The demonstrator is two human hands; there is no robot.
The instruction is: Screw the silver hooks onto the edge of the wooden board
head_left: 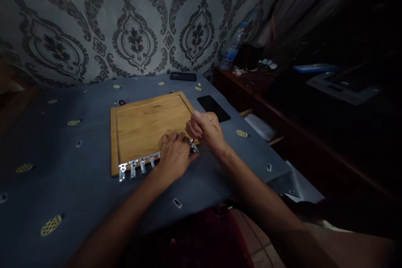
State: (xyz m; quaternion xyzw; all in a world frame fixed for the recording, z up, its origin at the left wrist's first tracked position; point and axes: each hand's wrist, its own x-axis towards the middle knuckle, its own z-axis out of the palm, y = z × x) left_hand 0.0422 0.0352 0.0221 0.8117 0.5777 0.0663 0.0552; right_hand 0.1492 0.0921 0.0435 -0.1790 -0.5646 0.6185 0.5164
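Note:
A framed wooden board (pixel 147 125) lies flat on the table. Along its near edge runs a metal hook rail (pixel 143 162) with several silver hooks hanging over the side. My left hand (pixel 176 154) rests on the rail and the board's near edge, fingers spread and pressing down, hiding the rail's middle. Closed in a fist above the near right corner, my right hand (pixel 207 130) grips what looks like a screwdriver (pixel 192 141). Only its thin shaft shows, pointing down at the rail's right end; the handle is hidden in my fist.
A dark blue patterned cloth (pixel 84 192) covers the table. Right of the board lies a black phone (pixel 213 108), and a black case (pixel 183 76) sits by the wall. A dark cabinet (pixel 251 88) on the right bears a water bottle (pixel 231 50); its drawer (pixel 260 127) stands partly pulled out.

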